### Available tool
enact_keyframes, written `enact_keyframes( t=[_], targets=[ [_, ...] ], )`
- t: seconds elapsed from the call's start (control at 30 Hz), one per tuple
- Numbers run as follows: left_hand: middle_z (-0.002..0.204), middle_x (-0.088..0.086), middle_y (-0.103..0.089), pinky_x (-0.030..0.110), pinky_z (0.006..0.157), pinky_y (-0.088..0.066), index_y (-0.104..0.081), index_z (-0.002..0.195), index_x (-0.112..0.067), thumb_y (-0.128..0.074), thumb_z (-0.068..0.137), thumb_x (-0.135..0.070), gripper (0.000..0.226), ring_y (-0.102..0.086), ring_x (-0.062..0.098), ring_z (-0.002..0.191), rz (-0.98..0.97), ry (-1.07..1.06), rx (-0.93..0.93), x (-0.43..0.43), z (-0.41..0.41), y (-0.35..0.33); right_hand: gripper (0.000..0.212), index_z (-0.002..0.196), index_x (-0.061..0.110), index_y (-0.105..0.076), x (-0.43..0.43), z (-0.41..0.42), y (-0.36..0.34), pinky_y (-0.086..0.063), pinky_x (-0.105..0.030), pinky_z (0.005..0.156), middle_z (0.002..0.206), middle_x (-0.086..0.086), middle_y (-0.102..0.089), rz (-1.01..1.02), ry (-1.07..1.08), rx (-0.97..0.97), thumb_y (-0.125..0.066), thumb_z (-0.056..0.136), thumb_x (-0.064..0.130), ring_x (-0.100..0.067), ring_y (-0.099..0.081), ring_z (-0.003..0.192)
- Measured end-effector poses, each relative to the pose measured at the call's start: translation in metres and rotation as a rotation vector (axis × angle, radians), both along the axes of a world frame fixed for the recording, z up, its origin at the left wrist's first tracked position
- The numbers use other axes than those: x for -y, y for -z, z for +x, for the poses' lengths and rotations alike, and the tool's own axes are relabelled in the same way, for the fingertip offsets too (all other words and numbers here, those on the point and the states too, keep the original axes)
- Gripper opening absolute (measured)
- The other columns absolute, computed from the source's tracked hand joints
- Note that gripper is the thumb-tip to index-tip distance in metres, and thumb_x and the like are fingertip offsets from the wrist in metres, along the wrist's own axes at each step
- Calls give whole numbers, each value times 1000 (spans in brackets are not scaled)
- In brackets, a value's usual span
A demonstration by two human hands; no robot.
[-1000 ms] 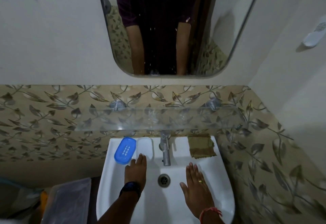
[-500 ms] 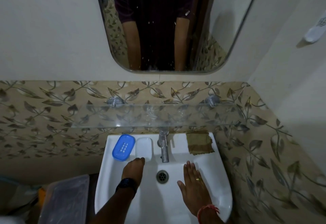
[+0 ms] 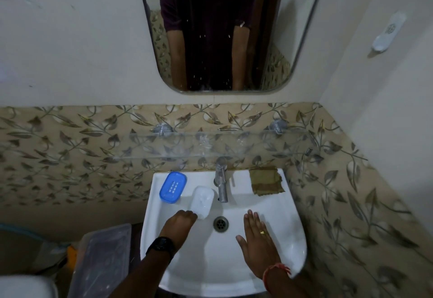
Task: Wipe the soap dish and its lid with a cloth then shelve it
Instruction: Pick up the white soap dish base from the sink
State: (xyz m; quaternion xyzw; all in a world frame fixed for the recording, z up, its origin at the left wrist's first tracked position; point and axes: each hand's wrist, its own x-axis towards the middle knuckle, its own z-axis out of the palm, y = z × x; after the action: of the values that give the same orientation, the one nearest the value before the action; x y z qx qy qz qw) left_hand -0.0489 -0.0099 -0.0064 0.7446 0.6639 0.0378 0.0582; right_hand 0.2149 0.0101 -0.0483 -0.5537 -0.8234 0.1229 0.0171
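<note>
The translucent white lid [image 3: 202,201] is seen tilted on the back-left slope of the sink [image 3: 281,208], just left of the frame's centre. Its near end is gripped by the left hand [image 3: 182,224], whose fingers are curled under so that the fingertips are hidden. The blue soap dish [image 3: 173,187] is laid on the sink's rear rim just beside the lid, toward the upper left; whether the two touch cannot be told.

The right hand [image 3: 256,239] is held released, fingers straight and close together, over the bowl to the right of the drain [image 3: 220,223] (whether the palm rests on the porcelain cannot be made out). One ring is worn on it, and one black watch [image 3: 161,246] on the left wrist.

One olive cloth [image 3: 267,181] is spread on the rear rim, right of the single tap [image 3: 221,185]. Above these, one clear glass shelf [image 3: 210,145] is carried on two metal brackets. One mirror [image 3: 222,28] is cut off by the top edge, and only a dark-shirted torso and two arms are reflected in it. At lower left one clear plastic box [image 3: 103,258] is seen, its contents too dim to name. One small white fitting [image 3: 389,34] is fixed to the wall at upper right.
</note>
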Motion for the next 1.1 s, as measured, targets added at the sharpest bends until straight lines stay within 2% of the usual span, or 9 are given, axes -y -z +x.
enact_keyframes(
  t=[0.27, 0.43, 0.5, 0.63, 0.7, 0.8, 0.87, 0.97, 1.1],
  targets=[
    [63, -7, -69, 19, 32, -45, -75, 67, -24, -98, 26, -9, 49, -65, 11, 49, -38, 131, -149, 40, 2, -14, 72, 155, 12, 2, 21, 9, 3, 30, -18, 107, 163, 0, 13, -19, -19, -4, -21, 101, 52, -15, 22, 144],
    [68, -4, -70, 23, 36, -49, -74, 68, -22, -97, 35, -13, 41, -66, 15, 56, -46, 320, -360, 47, -8, -21, 72, 156, 14, 2, 26, 20, 11, 15, -28, 117, 165, -1, 9, -38, 7, -16, -21, 100, 53, -16, 18, 147],
    [68, -2, -68, 24, 39, -51, -73, 70, -22, -96, 41, -15, 38, -65, 15, 57, -25, 386, -414, 44, -12, -23, 72, 156, 13, -1, 29, 23, 10, 18, -28, 117, 165, -2, 6, -38, 12, -6, -14, 99, 56, -20, 12, 150],
    [70, 0, -62, 27, 46, -50, -69, 76, -23, -95, 54, -20, 34, -60, 17, 58, 31, 478, -433, 36, -7, -27, 89, 156, 11, -7, 36, 25, 9, 18, -34, 118, 164, -3, 2, -39, 28, -8, 13, 87, 64, -25, 2, 151],
    [76, 0, -61, 27, 50, -49, -66, 80, -24, -92, 60, -22, 32, -58, 17, 60, 34, 500, -437, 32, -1, -31, 76, 156, 12, -3, 39, 27, 11, 24, -31, 115, 163, -1, 9, -41, 50, 7, -4, 96, 59, -24, 6, 152],
    [86, 2, -63, 30, 60, -53, -65, 89, -23, -82, 72, -21, 24, -60, 20, 69, 2, 541, -503, 28, 5, -38, 73, 156, 12, -1, 39, 29, 10, 26, -26, 114, 164, -2, 9, -64, 70, -5, -22, 100, 54, -22, 9, 151],
    [99, 7, -64, 36, 73, -54, -62, 102, -19, -66, 87, -18, 15, -61, 26, 84, -38, 566, -579, 26, 11, -43, 73, 156, 11, 0, 39, 30, 9, 26, -25, 113, 162, -1, 12, -57, 66, -13, -22, 101, 53, -23, 8, 151],
    [116, 14, -59, 43, 95, -47, -56, 119, -11, -47, 100, -15, 21, -55, 33, 104, -56, 604, -617, 19, 18, -45, 73, 155, 9, -2, 40, 31, 7, 33, -20, 103, 163, -3, 9, -12, 65, -16, -19, 100, 53, -25, 6, 152],
    [110, 15, -57, 43, 90, -42, -54, 114, -6, -41, 101, -17, 21, -51, 34, 101, -85, 636, -684, 8, 29, -56, 74, 156, 10, -2, 40, 29, 8, 34, -21, 102, 164, -3, 7, -23, 77, 5, -15, 98, 56, -24, 6, 152]
  ],
)
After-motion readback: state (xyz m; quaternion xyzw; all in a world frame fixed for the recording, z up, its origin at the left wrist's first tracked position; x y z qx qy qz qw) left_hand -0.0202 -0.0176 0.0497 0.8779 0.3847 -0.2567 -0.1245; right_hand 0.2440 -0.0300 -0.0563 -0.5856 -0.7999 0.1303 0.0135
